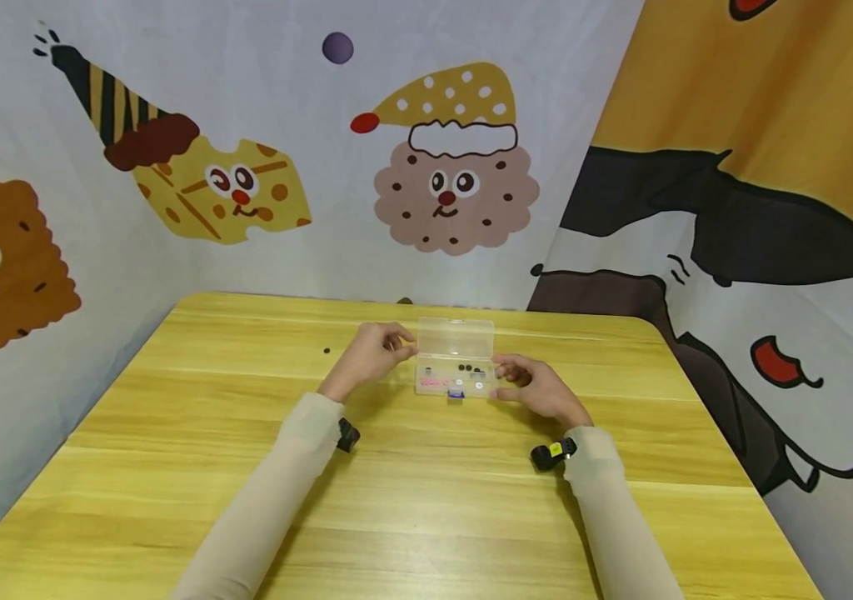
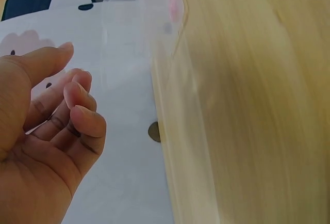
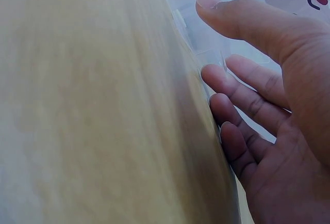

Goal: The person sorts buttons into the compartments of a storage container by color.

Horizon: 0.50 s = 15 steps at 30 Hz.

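A small clear plastic box [image 1: 438, 392] lies on the table with its lid [image 1: 456, 337] raised at the back. Inside are pink pieces [image 1: 434, 382], several small black pieces [image 1: 466, 367] and white round pieces [image 1: 479, 386]; a blue clasp [image 1: 456, 394] sits at its front. My left hand [image 1: 372, 358] is beside the lid's left edge, and the left wrist view shows its fingers loosely bent with nothing between them. At the box's right end, my right hand [image 1: 539, 388] holds it, thumb at the front corner and forefinger toward the back corner.
A small black piece [image 1: 326, 351] lies on the wooden table [image 1: 411, 517], left of my left hand. Behind the table hangs a white cloth [image 1: 306, 267] with cartoon prints. Dark wrist cameras [image 1: 546, 455] are strapped near both sleeves.
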### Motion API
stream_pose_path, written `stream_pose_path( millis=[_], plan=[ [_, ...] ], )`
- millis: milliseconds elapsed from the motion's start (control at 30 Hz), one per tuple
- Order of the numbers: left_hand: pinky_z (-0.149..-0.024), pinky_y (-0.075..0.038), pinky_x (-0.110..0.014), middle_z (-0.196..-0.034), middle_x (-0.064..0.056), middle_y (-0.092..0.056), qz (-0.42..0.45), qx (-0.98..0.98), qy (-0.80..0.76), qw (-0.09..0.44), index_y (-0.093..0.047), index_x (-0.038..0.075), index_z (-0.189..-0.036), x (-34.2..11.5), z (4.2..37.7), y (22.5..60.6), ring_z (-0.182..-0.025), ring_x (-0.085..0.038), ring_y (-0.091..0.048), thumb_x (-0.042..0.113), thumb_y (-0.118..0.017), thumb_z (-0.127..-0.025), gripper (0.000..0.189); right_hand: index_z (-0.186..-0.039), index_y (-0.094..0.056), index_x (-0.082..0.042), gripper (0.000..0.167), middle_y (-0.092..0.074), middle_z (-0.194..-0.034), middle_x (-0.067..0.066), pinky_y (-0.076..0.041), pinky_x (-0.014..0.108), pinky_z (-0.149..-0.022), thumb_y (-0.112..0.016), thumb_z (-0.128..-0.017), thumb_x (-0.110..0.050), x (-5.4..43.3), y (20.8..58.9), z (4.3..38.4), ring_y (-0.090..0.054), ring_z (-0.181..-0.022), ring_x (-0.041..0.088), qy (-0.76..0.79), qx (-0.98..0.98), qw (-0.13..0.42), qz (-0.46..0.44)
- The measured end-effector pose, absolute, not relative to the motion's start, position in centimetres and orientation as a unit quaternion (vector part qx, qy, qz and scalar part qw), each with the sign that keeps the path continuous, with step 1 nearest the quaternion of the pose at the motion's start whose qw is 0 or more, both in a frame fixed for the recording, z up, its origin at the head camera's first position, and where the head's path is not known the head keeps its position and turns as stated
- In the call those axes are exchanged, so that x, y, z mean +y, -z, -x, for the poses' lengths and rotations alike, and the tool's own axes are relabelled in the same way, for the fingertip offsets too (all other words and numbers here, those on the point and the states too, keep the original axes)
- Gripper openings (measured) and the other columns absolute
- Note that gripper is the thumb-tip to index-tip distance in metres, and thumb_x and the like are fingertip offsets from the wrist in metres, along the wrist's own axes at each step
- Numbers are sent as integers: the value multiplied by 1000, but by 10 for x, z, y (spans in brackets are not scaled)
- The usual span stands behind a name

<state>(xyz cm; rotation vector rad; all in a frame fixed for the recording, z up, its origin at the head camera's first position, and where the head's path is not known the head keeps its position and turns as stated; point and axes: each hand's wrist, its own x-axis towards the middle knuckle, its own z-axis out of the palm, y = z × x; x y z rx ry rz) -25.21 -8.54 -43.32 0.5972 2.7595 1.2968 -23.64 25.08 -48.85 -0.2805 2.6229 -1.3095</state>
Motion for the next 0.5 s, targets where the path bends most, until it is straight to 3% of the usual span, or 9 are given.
stream_pose_path(
  millis=[500],
  plan=[
    [-58, -44, -30, -87, -5, -66, -163, 907, -389, 5, -70, 11, -123, -118, 258, 433, -66, -18, -53, 31, -71, -98, 32, -140, -62, -24, 61, -68, -120, 0, -47, 38, -94, -86, -84, -31, 249, 488, 233, -57, -104, 23, 446, 885, 94, 95]
  ],
)
